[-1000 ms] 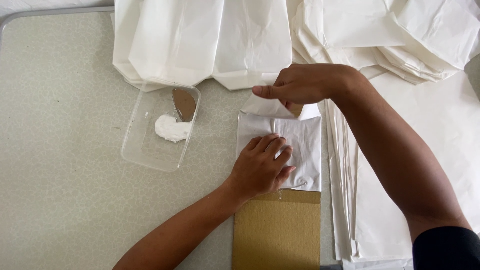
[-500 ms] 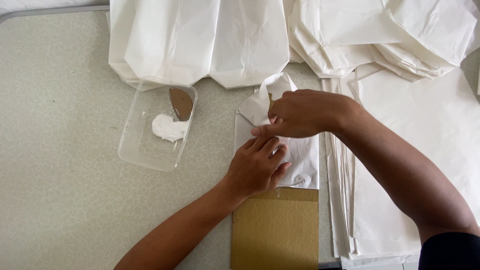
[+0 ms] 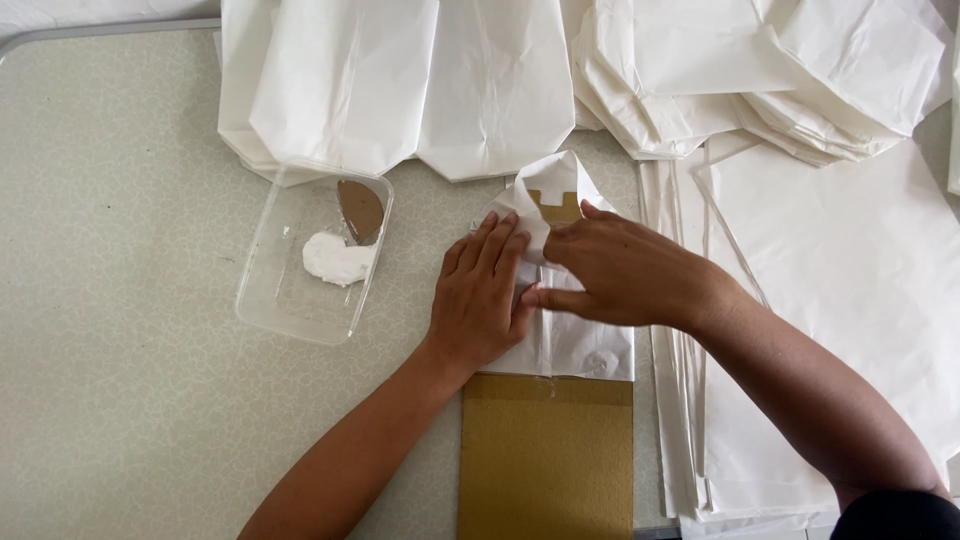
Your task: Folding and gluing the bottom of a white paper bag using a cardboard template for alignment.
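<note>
Your left hand (image 3: 480, 300) lies palm down with the fingers stretched flat and together, pressing on the left part of the folded white paper bag end (image 3: 560, 300) near the middle of the view; it grips nothing, only presses. Your right hand (image 3: 620, 268) comes in from four o'clock and rests on the same paper just beside the left, the two hands touching at the thumb side; its fingers are curled loosely over the fold, and you cannot tell whether they pinch the paper or merely hold it down. At twelve o'clock from your hands a pointed white flap stands up, with a bit of brown card showing under it. The paper lies on a flat brown cardboard sheet (image 3: 545, 455) that runs toward six o'clock. At nine o'clock from your left hand, close but apart, sits a clear rectangular plastic tray (image 3: 280, 300) holding a dab of white paste (image 3: 335, 260) and a small brown card scraper (image 3: 360, 208). Stacks of white paper bags (image 3: 400, 90) fill the eleven to three o'clock area on the speckled grey table (image 3: 120, 300).
</note>
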